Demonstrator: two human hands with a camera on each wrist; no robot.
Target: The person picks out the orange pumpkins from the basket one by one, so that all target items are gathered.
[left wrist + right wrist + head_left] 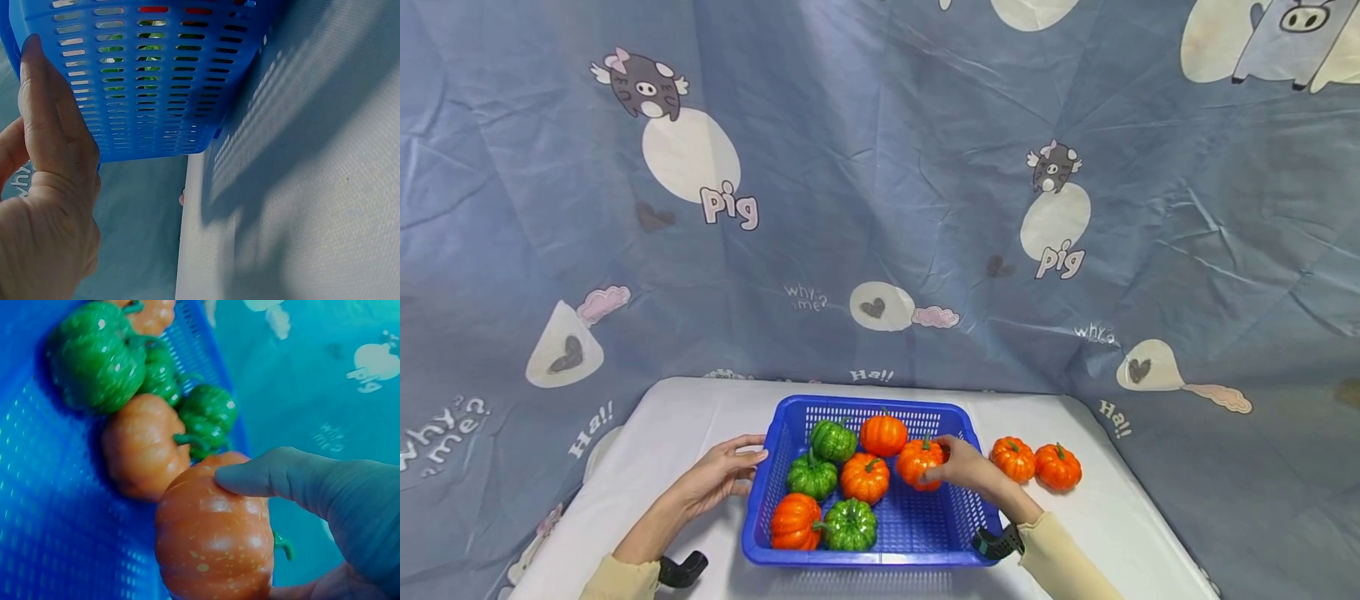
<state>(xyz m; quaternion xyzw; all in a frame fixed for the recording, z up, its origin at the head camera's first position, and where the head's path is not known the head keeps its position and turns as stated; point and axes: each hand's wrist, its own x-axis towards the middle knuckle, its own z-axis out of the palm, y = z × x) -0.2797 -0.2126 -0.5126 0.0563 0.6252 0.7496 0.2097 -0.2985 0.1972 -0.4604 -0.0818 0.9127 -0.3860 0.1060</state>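
Seven pumpkins (865, 477) in the basket (925, 533) mid-table (685, 417), two pumpkins (1036, 463) just right of it.

A makeshift recording set-up rather than a lived-in room is showing here: a creased blue cartoon-pig bedsheet (880, 183) is hanging as a backdrop, closing off everything behind and beside a white-covered bench (662, 433). Glossy toy pumpkins are sitting in a blue plastic basket (925, 533) as staged props, and black camera mounts (681, 570) are strapped at the wrists.
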